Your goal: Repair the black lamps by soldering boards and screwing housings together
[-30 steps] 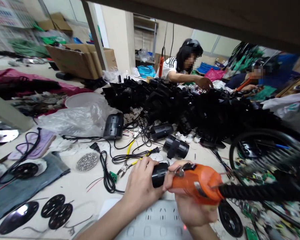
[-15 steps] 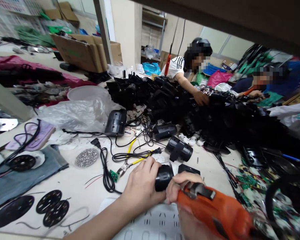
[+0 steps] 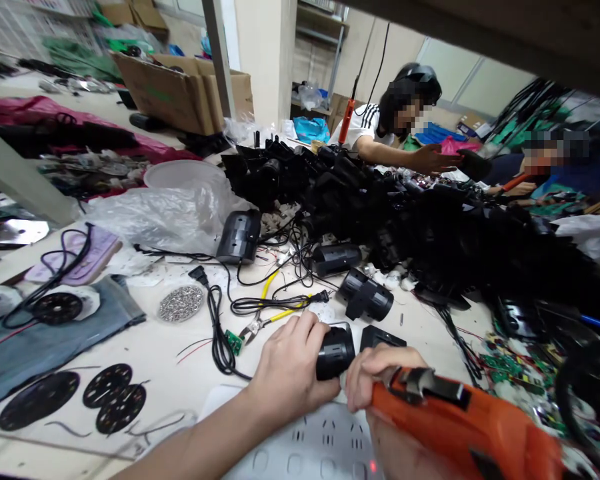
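My left hand (image 3: 290, 363) is wrapped round a black cylindrical plastic housing (image 3: 336, 353) just above a white power strip (image 3: 313, 437). A cord runs toward that hand from the left. Close on the right, my right hand (image 3: 380, 367) grips an orange electric screwdriver (image 3: 460, 420), its front end pointing left at the housing. The screwdriver's tip is hidden by my fingers, so contact cannot be made out. Behind the hands lie a black block-shaped part (image 3: 380, 339), another black housing (image 3: 365, 295) and yellow-handled cutters (image 3: 275, 317).
Loose screws (image 3: 181, 303) fill a shallow dish at left, near a coiled black cord (image 3: 220, 333) and black discs (image 3: 121, 407). A pile of black parts (image 3: 405, 220) spreads across the back. Circuit boards (image 3: 525, 370) lie at right. A co-worker (image 3: 385, 127) reaches over the pile.
The view has shifted slightly, moving the scene rightward. Both my hands keep their hold on the housing and screwdriver. The co-worker's hand has risen from the pile and extends right, beside a dark piece.
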Action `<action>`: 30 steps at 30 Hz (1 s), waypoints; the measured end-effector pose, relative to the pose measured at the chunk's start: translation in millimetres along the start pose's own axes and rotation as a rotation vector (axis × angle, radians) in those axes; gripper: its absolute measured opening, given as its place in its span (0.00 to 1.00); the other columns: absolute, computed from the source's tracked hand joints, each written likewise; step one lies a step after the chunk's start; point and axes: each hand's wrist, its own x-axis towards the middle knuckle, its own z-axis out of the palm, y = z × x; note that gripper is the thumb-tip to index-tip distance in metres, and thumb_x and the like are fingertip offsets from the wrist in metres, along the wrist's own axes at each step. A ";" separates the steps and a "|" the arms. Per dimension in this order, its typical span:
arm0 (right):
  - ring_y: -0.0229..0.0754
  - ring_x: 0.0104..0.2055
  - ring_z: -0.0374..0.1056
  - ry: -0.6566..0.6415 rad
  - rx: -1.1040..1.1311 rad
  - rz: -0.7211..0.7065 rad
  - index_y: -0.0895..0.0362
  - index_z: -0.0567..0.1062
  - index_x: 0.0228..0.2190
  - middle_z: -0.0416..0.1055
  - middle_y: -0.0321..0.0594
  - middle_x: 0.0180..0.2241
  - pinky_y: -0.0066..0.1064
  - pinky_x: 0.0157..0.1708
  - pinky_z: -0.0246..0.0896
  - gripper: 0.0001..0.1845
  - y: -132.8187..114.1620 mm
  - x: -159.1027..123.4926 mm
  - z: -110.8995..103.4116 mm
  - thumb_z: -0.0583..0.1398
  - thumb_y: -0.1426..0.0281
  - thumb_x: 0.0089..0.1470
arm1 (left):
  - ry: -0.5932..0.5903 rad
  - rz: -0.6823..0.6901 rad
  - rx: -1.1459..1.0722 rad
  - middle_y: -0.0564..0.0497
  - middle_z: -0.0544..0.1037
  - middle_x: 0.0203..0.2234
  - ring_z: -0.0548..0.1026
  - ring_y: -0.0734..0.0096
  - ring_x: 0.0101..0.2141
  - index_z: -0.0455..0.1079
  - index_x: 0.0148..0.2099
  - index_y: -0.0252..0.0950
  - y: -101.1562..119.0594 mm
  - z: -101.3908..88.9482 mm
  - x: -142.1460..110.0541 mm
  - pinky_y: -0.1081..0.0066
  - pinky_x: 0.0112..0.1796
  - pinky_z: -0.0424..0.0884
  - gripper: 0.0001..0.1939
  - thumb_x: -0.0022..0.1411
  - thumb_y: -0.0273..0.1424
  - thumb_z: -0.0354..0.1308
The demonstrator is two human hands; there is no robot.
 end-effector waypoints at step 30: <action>0.43 0.21 0.63 0.071 0.132 -0.158 0.53 0.75 0.34 0.68 0.38 0.24 0.34 0.20 0.60 0.35 13.4 53.2 19.5 0.58 0.36 0.40 | -0.023 -0.102 -0.149 0.51 0.67 0.37 0.70 0.61 0.35 0.69 0.45 0.43 -3.7 1.6 3.0 0.63 0.33 0.68 0.22 0.46 0.38 0.67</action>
